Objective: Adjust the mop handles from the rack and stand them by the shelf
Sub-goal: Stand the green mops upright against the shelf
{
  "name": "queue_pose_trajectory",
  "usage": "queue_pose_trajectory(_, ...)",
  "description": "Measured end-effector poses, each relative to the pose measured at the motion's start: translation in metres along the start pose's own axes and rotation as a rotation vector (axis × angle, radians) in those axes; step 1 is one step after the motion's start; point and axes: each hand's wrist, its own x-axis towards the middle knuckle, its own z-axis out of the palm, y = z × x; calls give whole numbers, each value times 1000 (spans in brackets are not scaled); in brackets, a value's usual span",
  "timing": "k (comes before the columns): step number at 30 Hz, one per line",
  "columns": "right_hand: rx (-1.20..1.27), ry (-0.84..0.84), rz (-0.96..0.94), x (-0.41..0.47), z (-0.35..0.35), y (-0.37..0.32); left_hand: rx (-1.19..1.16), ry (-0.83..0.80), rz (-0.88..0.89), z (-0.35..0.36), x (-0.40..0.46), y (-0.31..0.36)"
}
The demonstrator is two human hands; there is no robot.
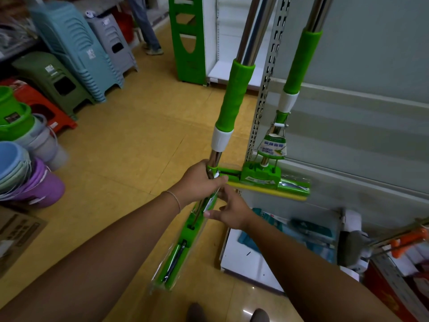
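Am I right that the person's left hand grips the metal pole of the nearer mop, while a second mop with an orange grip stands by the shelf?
Not quite. In the head view the second mop's grip is green, not orange. The left hand does grip the nearer mop's pole.

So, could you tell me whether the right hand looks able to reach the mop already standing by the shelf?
Probably yes: the right hand is open beside the held mop, and nothing stands between it and the standing mop.
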Motion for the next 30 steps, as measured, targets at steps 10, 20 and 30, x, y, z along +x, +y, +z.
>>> queue_pose_trajectory(10, -98, 226, 10, -12, 10, 5, -81, 333, 266, 15, -6, 28)
queue_pose_trajectory(20, -106, 338, 57, -23, 17, -1, -115, 377, 270, 31, -1, 31)
queue_pose_trajectory(30, -102, 339, 82, -27, 25, -7, -143, 385, 239, 29, -4, 30)
